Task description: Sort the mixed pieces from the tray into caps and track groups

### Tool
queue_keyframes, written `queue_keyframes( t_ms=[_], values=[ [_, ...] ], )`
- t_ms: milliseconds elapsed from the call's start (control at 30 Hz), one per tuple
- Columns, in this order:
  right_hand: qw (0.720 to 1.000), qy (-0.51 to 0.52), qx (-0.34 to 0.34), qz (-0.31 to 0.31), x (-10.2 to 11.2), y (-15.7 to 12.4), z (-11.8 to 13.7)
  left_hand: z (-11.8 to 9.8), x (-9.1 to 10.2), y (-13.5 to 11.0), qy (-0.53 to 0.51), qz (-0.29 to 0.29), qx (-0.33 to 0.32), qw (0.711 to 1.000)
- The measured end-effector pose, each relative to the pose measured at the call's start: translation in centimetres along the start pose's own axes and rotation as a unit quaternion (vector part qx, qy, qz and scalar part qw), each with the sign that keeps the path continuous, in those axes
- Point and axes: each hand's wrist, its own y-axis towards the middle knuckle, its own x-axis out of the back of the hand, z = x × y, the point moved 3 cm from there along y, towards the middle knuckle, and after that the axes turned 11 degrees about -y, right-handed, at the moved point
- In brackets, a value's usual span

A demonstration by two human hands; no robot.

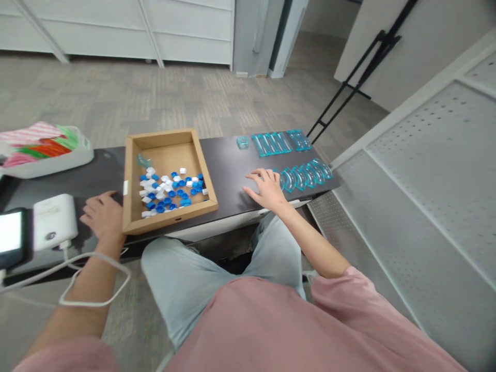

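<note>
My left hand [101, 213] lies flat on the dark table, beside the left wall of a shallow cardboard box [127, 191]. Many small blue pieces [180, 193] and white pieces [166, 183] are loose in that box, with a clear teal piece [143, 161] in its far left corner. Over the table to the right, my right hand [266, 188] has its fingers apart and holds nothing. It is next to the left end of a row of curved clear teal pieces [306, 174]. Behind them lie straight clear teal pieces [272, 144] and one small square-looking clear piece [242, 142].
A white basket [83, 150] of colourful cloth or packets stands at the far left. Nearer are a white power bank [56, 221], a phone-like device [11, 238] and a white cable [93, 304] over my left forearm. A perforated metal panel [422, 170] borders the right side.
</note>
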Motion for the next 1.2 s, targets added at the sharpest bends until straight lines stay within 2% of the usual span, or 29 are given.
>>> queue_keyframes(
  t_ms=[133, 267, 333, 433, 533, 600, 733, 900, 967, 1067, 1200],
  values=[
    [0.99, 0.069, 0.125, -0.004, 0.2, 5.3, 7.2, 0.4, 0.1, 0.0, -0.011, 0.021, -0.026, 0.999],
    [0.966, 0.144, 0.214, 0.02, -1.4, 12.4, 15.3, 0.6, 0.1, 0.0, -0.002, 0.015, -0.038, 0.999],
    [0.957, 0.184, 0.22, 0.043, -2.6, 16.3, 19.2, 0.3, 0.2, -0.2, 0.002, 0.007, -0.037, 0.999],
    [0.954, 0.226, 0.185, 0.07, -4.4, 21.7, 23.9, -0.1, 0.3, -0.5, 0.002, 0.002, -0.035, 0.999],
    [0.961, 0.216, 0.153, 0.074, -5.7, 25.6, 26.5, -0.1, 0.3, -0.4, -0.005, 0.006, -0.037, 0.999],
    [0.962, 0.202, 0.163, 0.081, -6.3, 27.2, 27.2, 0.0, 0.2, -0.4, -0.015, 0.008, -0.041, 0.999],
    [0.959, 0.22, 0.162, 0.076, -6.7, 28.4, 26.1, 0.2, 0.2, -0.3, -0.037, 0.02, -0.045, 0.998],
    [0.947, 0.287, 0.143, 0.022, -5.1, 27.5, 21.4, 0.3, 0.2, -0.3, -0.041, 0.019, -0.041, 0.998],
    [0.946, 0.285, 0.155, -0.003, -3.9, 26.6, 18.2, 0.4, 0.1, -0.3, -0.034, 0.018, -0.042, 0.998],
    [0.955, 0.263, 0.135, -0.039, -2.5, 25.0, 11.6, 0.5, -0.1, -0.3, -0.025, 0.015, -0.051, 0.998],
    [0.971, 0.232, 0.008, -0.067, -2.8, 21.8, 1.7, 0.8, -0.4, -0.2, -0.01, 0.001, -0.06, 0.998]
  ],
)
